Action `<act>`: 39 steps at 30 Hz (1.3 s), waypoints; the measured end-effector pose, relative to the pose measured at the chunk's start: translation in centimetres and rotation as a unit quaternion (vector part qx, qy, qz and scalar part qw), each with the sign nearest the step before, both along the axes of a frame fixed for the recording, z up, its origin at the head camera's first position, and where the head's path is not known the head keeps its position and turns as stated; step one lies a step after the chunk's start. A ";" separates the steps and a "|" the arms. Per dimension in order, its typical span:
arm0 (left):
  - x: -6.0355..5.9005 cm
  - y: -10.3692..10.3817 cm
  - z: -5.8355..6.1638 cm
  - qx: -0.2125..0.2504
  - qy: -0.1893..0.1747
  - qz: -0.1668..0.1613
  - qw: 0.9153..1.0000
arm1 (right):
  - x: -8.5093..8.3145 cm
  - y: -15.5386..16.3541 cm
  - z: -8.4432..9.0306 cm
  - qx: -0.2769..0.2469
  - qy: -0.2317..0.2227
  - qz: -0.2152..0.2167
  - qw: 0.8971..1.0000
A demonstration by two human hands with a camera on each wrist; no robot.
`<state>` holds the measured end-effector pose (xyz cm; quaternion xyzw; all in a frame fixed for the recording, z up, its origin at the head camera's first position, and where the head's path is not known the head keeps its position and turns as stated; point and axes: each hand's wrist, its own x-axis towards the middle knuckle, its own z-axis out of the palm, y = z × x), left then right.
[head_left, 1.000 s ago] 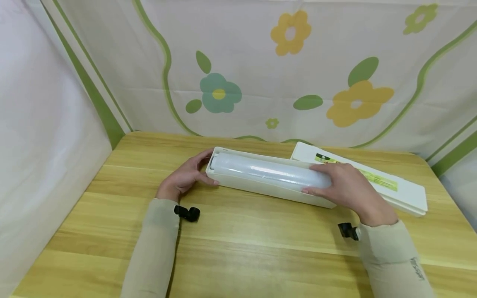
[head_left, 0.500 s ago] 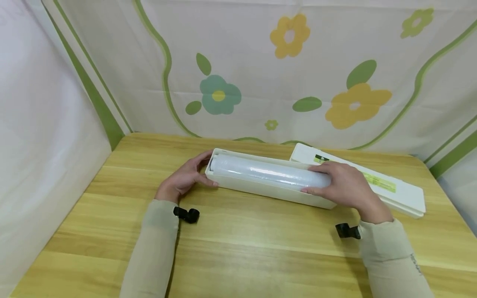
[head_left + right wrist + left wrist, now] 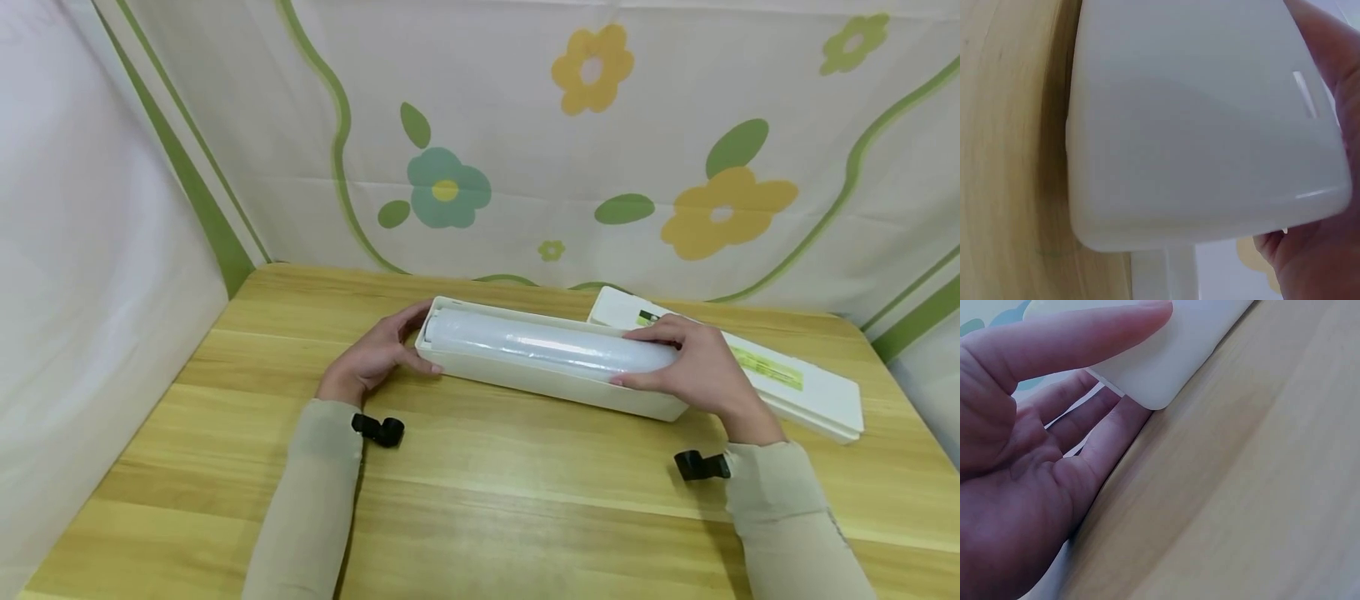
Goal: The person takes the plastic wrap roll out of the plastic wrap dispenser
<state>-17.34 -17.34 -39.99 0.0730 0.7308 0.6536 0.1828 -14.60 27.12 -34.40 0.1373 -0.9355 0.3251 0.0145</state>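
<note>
A long white plastic box (image 3: 540, 379) lies on the wooden table (image 3: 480, 500) with a roll of clear film (image 3: 540, 342) resting in it. My left hand (image 3: 375, 354) grips the box's left end (image 3: 1160, 356), thumb on the near wall and fingers behind it. Curled over the roll's right end and the box's right end (image 3: 1204, 144) is my right hand (image 3: 693, 371).
The box's white lid (image 3: 772, 375), with a green and yellow label, lies behind my right hand toward the table's back right. A flower-print cloth (image 3: 525, 142) hangs behind the table and a white sheet (image 3: 82, 275) borders its left side.
My right hand has shifted slightly along the right end of the roll. The left hand and the box stay as they were.
</note>
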 end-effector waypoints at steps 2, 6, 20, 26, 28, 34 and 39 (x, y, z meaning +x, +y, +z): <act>0.0 0.0 0.0 0.002 0.000 0.001 1.000 | -0.1 0.0 0.0 -0.004 -0.002 -0.002 1.000; 0.1 0.0 0.0 0.005 0.000 0.001 1.000 | -0.1 0.1 -0.1 -0.008 -0.008 -0.007 1.000; -0.1 0.1 0.0 0.013 0.000 -0.001 1.000 | -0.2 0.2 0.6 0.010 -0.049 -0.013 0.999; 0.0 0.0 -0.1 0.014 0.002 -0.003 1.000 | -0.1 0.0 1.7 0.009 -0.074 -0.030 0.997; 0.0 0.0 -0.1 0.013 0.002 -0.003 1.000 | 0.2 -0.1 2.1 0.010 -0.072 -0.029 0.997; 0.0 0.1 0.0 0.016 0.007 -0.006 1.000 | 0.9 -0.5 3.3 0.009 -0.044 -0.015 0.999; -0.1 0.1 -0.1 0.021 0.005 -0.006 1.000 | 1.1 -0.8 3.5 0.019 -0.011 0.021 1.000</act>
